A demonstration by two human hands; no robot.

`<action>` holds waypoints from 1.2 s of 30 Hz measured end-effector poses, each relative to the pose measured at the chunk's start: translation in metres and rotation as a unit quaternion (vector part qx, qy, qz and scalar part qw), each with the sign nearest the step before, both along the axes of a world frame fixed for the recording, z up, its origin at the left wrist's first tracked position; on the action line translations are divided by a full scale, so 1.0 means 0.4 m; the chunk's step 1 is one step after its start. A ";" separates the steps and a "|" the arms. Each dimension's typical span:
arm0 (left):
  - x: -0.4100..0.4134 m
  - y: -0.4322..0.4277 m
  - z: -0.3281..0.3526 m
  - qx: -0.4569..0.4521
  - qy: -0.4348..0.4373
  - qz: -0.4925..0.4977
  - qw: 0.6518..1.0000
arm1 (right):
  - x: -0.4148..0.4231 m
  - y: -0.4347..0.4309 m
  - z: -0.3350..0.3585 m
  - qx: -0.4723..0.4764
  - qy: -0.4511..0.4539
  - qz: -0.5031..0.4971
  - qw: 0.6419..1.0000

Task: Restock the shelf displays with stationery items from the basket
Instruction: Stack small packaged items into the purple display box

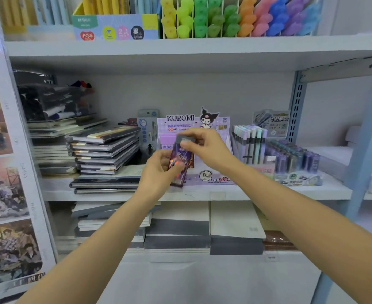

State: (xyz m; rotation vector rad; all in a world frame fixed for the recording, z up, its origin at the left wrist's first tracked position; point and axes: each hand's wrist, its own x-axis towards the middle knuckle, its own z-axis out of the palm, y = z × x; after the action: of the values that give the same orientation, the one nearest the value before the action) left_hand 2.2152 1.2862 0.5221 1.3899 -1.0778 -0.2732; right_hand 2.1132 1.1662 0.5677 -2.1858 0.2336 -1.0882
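I have 1 flat purple packet (179,160) pinched between my left hand (158,170) at its lower edge and my right hand (204,148) at its top, held before the Kuromi display box (211,128). It looks light, thin and glossy, likely slippery, so I'd hold the short edges.

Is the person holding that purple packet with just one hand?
No, both the left hand and the right hand grip the purple packet.

Pale shelf boards (180,48) span a slotted blue-grey upright (298,110) before a white back wall (202,93).
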 end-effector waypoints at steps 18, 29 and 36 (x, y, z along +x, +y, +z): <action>0.027 0.003 -0.151 0.188 -0.570 0.185 0.778 | 0.004 -0.049 0.000 -0.150 0.072 -0.112 0.980; 0.028 0.005 -0.156 0.181 -0.580 0.182 0.773 | 0.056 -0.051 -0.050 -0.260 0.092 -0.180 0.944; 0.027 0.001 -0.157 0.186 -0.580 0.191 0.770 | 0.047 -0.063 -0.064 -0.267 0.150 -0.178 0.935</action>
State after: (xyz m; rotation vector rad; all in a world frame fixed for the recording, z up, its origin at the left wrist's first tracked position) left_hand 2.2258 1.2865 0.4594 2.1699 -1.7199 0.8545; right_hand 2.1321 1.1409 0.5421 -2.8876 0.5391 -1.0926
